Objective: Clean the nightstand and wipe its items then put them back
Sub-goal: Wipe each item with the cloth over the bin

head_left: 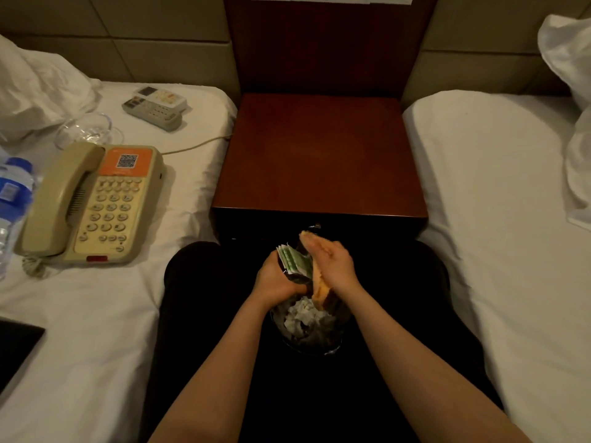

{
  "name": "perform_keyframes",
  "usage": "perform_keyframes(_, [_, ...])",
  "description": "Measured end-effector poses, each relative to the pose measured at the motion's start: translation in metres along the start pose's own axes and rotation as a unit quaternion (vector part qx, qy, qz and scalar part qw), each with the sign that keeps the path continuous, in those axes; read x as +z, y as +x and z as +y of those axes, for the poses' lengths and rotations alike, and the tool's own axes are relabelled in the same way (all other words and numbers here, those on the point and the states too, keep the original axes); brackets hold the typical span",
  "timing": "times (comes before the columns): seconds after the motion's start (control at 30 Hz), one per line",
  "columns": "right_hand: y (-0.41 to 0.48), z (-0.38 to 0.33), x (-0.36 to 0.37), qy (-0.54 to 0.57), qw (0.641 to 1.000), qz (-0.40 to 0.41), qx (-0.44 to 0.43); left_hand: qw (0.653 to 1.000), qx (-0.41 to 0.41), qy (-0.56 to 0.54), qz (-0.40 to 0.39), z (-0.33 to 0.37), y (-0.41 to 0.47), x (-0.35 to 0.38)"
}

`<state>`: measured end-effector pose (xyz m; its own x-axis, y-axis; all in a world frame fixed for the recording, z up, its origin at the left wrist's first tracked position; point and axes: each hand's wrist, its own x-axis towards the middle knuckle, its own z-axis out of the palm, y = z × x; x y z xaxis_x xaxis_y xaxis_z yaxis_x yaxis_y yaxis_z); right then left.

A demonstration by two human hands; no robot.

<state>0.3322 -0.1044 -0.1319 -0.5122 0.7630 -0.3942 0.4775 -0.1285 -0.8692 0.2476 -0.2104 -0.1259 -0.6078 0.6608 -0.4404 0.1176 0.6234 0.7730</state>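
The wooden nightstand stands between two beds, its top bare. In front of it, low between my knees, my left hand grips a dark holder stuffed with green and white sachets. My right hand holds an orange-tan cloth pressed against the holder's right side. On the left bed lie a beige telephone, two remote controls, a clear glass on its side and a water bottle.
A bin with a dark liner sits on the floor right under my hands, with crumpled white paper inside. The phone cord runs across the left bed towards the nightstand. A flat black object lies at the left edge. Pillows lie on both beds.
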Motion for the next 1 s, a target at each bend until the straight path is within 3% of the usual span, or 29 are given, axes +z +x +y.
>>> perform_keyframes(0.07, [-0.002,0.010,0.002,-0.080,0.996,-0.029,0.030,1.000,-0.003,0.002,0.003,-0.002,0.003,0.003])
perform_keyframes(0.17, [-0.007,0.013,0.003,-0.052,0.985,0.057,0.158,0.998,-0.038,-0.030,0.046,0.001,0.005,0.002])
perform_keyframes(0.23, [-0.009,0.007,0.006,0.002,0.989,0.076,0.127,0.995,-0.063,-0.028,0.078,-0.003,0.007,0.000])
perform_keyframes(0.33, [-0.013,0.001,0.008,-0.059,0.998,-0.009,0.035,0.994,-0.073,-0.014,0.080,-0.004,0.005,-0.002])
perform_keyframes(0.43, [-0.012,0.007,0.001,-0.123,0.987,-0.011,0.099,0.991,-0.096,-0.026,0.088,-0.001,0.005,0.000])
perform_keyframes(0.53, [-0.009,-0.001,0.002,0.011,0.984,0.008,0.180,0.986,-0.113,-0.043,0.112,0.001,0.005,0.000])
perform_keyframes(0.6, [-0.015,-0.011,0.004,0.111,0.961,-0.091,0.238,0.990,-0.090,-0.009,0.111,-0.002,0.005,0.000])
perform_keyframes(0.67, [-0.016,-0.007,0.006,0.145,0.948,-0.154,0.237,0.993,-0.050,0.054,0.093,0.000,0.000,0.002])
perform_keyframes(0.83, [-0.008,0.002,-0.002,0.135,0.968,-0.039,0.207,0.999,0.014,0.037,0.020,0.005,-0.004,0.000])
perform_keyframes(1.0, [0.003,0.002,-0.019,0.115,0.968,-0.105,0.199,0.996,0.079,0.034,-0.005,0.008,0.000,-0.012])
